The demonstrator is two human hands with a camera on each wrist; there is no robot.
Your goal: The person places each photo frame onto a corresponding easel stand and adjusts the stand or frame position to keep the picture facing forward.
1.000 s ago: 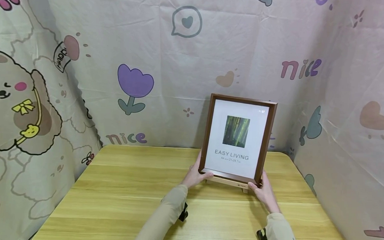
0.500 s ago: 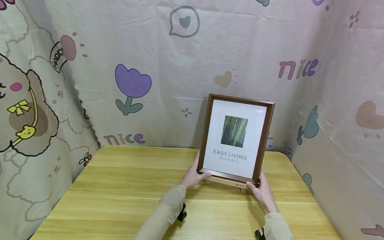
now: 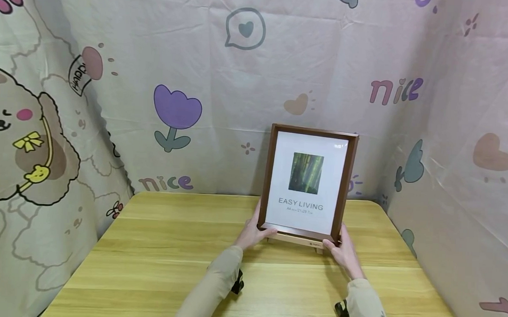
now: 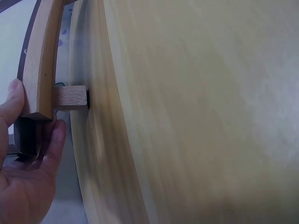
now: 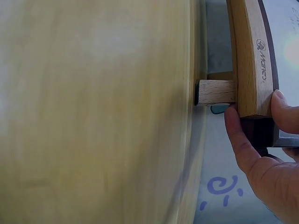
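Observation:
A brown-rimmed picture frame (image 3: 307,179) with a bamboo print and "EASY LIVING" lettering leans back on a small wooden easel (image 3: 295,240). My left hand (image 3: 253,232) grips the frame's lower left corner, thumb in front. At the opposite lower corner, my right hand (image 3: 345,253) holds it the same way. In the left wrist view, the thumb and fingers of my left hand (image 4: 30,189) curl round the dark corner beside the easel's ledge (image 4: 39,65). The right wrist view has my right hand (image 5: 264,175) at the ledge's printed end (image 5: 250,60). The easel's back is hidden.
The easel stands toward the back of a yellow wood-grain table (image 3: 183,249), right of its middle. Printed cloth (image 3: 235,83) hangs behind the table and along both sides. Black wrist cameras (image 3: 238,283) sit under the sleeves.
The frame and easel have shifted slightly left across the table, with both hands still holding the lower corners. The head view has swayed a little.

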